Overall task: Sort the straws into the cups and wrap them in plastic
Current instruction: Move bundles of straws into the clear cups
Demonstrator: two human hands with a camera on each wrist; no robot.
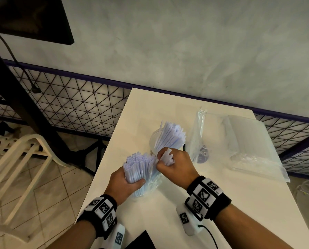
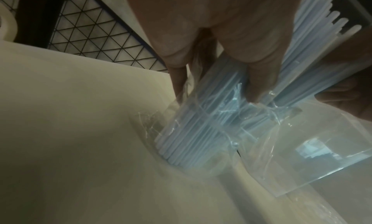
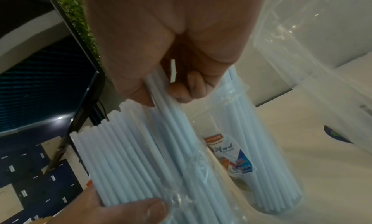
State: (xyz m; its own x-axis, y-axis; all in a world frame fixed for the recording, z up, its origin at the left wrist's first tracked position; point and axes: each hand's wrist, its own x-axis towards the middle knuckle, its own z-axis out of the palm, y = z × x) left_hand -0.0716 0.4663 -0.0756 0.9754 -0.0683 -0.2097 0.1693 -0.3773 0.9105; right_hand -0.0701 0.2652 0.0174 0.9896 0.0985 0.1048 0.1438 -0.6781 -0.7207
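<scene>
Hands: left hand [image 1: 125, 182] wraps its fingers and thumb round the big straw bundle [image 1: 139, 166]; right hand [image 1: 175, 165] has its fingers curled on a few straws [image 1: 167, 156] pulled off the bundle's top.
Bench: white bench [image 1: 222, 203] carries everything, both wrists over its near half.
Plastic bags: a clear stack [image 1: 254, 146] lies at the far right; one loose bag [image 1: 201, 137] stands up beside the cup.
Straw bundle: pale blue, upright, its foot in a crumpled clear wrapper [image 2: 271, 132] on the bench.
Cup: clear cup [image 1: 154, 141], just beyond the hands, already holds a leaning sheaf of straws [image 1: 169, 135].
Few straws: pinched between thumb and fingers in the right wrist view, touching the bundle.
</scene>
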